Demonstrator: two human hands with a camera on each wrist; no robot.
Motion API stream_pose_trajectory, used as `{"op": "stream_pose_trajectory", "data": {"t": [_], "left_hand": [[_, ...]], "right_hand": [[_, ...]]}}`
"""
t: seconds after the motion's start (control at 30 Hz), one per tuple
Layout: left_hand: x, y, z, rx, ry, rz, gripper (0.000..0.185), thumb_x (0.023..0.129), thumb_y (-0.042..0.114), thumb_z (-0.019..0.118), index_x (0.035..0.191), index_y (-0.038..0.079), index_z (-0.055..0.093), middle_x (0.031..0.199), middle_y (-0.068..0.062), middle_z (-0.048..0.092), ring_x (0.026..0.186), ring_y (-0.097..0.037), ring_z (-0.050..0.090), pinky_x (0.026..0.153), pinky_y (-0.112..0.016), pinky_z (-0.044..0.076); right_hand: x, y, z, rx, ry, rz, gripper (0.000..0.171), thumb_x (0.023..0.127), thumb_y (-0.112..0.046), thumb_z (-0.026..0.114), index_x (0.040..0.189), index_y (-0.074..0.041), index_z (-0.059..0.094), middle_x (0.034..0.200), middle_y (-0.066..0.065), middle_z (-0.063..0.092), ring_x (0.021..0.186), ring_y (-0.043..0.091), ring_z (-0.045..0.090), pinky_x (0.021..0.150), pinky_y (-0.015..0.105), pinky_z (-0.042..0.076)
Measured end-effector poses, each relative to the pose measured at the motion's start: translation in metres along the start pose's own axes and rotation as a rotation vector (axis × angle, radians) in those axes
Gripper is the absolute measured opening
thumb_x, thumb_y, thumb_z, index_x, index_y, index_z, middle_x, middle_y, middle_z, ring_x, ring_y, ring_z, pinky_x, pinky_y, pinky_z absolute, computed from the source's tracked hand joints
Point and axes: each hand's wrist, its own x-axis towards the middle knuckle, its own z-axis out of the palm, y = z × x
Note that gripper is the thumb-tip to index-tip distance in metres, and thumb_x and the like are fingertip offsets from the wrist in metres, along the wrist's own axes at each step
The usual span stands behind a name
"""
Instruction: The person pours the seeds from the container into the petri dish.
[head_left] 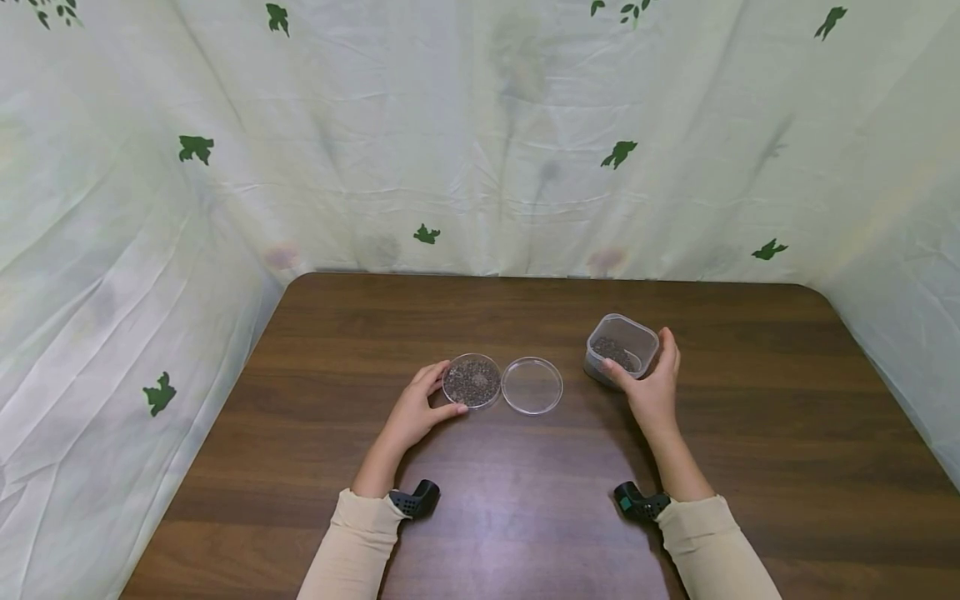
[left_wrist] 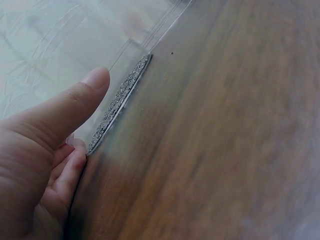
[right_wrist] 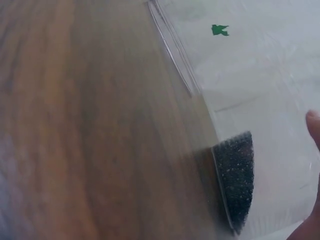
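Note:
My left hand (head_left: 415,412) holds a round transparent petri dish (head_left: 471,382) on the table, thumb at its near side and fingers at its left. Dark grey-brown soil-like granules cover the dish's bottom; the left wrist view shows the layer of granules (left_wrist: 120,104) edge-on beside the thumb (left_wrist: 82,100). In my right hand (head_left: 654,392) is a translucent rounded-square plastic tub (head_left: 637,333), gripped with the thumb at the near side and fingers round the right. Similar dark granules (right_wrist: 235,180) lie heaped toward one side of the tub.
Between the dish and the tub lies a round transparent petri dish lid (head_left: 532,387), close against the dish's right side. The brown wooden table (head_left: 510,517) ends at a white cloth curtain (head_left: 487,167) with green leaf shapes, which also hangs at both sides.

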Motion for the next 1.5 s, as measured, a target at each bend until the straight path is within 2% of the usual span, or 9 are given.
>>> {"op": "stream_pose_trajectory", "data": {"t": [0.27,0.33,0.5,0.6,0.8,0.9,1.13,1.37,1.5], "left_hand": [[0.0,0.0,0.0,0.0,-0.002,0.006,0.08,0.059,0.042,0.067,0.124,0.01,0.036,0.119,-0.007,0.038,0.102,-0.021,0.045,0.087,-0.025,0.037],[0.0,0.0,0.0,0.002,-0.002,0.007,0.08,0.059,0.043,0.067,0.125,0.01,0.035,0.119,-0.007,0.038,0.102,-0.021,0.045,0.087,-0.025,0.037],[0.0,0.0,0.0,0.006,0.0,0.005,0.08,0.059,0.044,0.066,0.125,0.01,0.035,0.119,-0.007,0.038,0.102,-0.021,0.045,0.086,-0.026,0.038],[0.0,0.0,0.0,0.003,-0.001,0.006,0.08,0.059,0.044,0.066,0.125,0.01,0.035,0.119,-0.007,0.038,0.102,-0.021,0.045,0.086,-0.026,0.038],[0.0,0.001,0.0,0.0,-0.001,-0.008,0.08,0.059,0.043,0.067,0.125,0.01,0.036,0.119,-0.006,0.038,0.102,-0.02,0.045,0.087,-0.025,0.037],[0.0,0.001,0.0,0.0,-0.002,-0.01,0.08,0.059,0.043,0.067,0.125,0.01,0.036,0.118,-0.006,0.038,0.102,-0.02,0.045,0.087,-0.025,0.037],[0.0,0.001,0.0,0.002,-0.005,-0.007,0.08,0.059,0.043,0.067,0.125,0.01,0.035,0.119,-0.007,0.037,0.103,-0.02,0.045,0.087,-0.025,0.037],[-0.001,0.001,0.0,-0.006,-0.006,-0.011,0.08,0.059,0.043,0.067,0.125,0.01,0.035,0.119,-0.006,0.037,0.103,-0.02,0.045,0.087,-0.024,0.037],[0.0,0.001,0.0,-0.011,-0.008,-0.006,0.08,0.059,0.041,0.068,0.125,0.009,0.035,0.119,-0.007,0.037,0.103,-0.021,0.045,0.087,-0.024,0.037]], "right_hand": [[0.0,-0.005,0.001,0.082,0.042,-0.158,0.087,0.061,-0.022,0.073,0.13,-0.019,0.021,0.129,-0.001,0.022,0.118,0.012,0.018,0.096,0.027,0.018],[0.003,0.004,0.003,0.083,0.057,-0.206,0.086,0.061,-0.022,0.073,0.13,-0.022,0.022,0.129,-0.003,0.023,0.118,0.011,0.019,0.096,0.024,0.018],[0.005,0.009,0.007,0.145,0.057,-0.287,0.085,0.059,-0.014,0.074,0.128,-0.018,0.026,0.127,0.001,0.026,0.116,0.019,0.024,0.097,0.034,0.02],[-0.001,-0.004,0.009,0.198,0.031,-0.298,0.085,0.056,-0.01,0.075,0.127,-0.013,0.029,0.126,0.006,0.028,0.115,0.024,0.025,0.096,0.041,0.02],[-0.013,-0.03,0.011,0.171,-0.035,-0.359,0.086,0.053,-0.006,0.076,0.126,-0.009,0.03,0.125,0.009,0.031,0.116,0.022,0.027,0.096,0.033,0.023],[-0.017,-0.035,0.014,0.163,-0.08,-0.386,0.088,0.053,-0.006,0.077,0.127,-0.007,0.03,0.125,0.012,0.032,0.116,0.022,0.027,0.097,0.031,0.022],[-0.017,-0.014,0.028,0.153,-0.199,-0.386,0.092,0.052,-0.02,0.078,0.128,-0.01,0.026,0.128,0.009,0.029,0.118,0.021,0.023,0.097,0.04,0.02],[-0.015,0.015,0.042,0.132,-0.35,-0.38,0.101,0.05,-0.02,0.079,0.131,-0.008,0.019,0.132,0.007,0.023,0.121,0.02,0.017,0.1,0.037,0.015],[-0.02,0.005,0.042,0.076,-0.433,-0.327,0.1,0.052,-0.028,0.077,0.131,-0.014,0.018,0.132,0.002,0.023,0.12,0.018,0.02,0.092,0.049,0.024]]}}
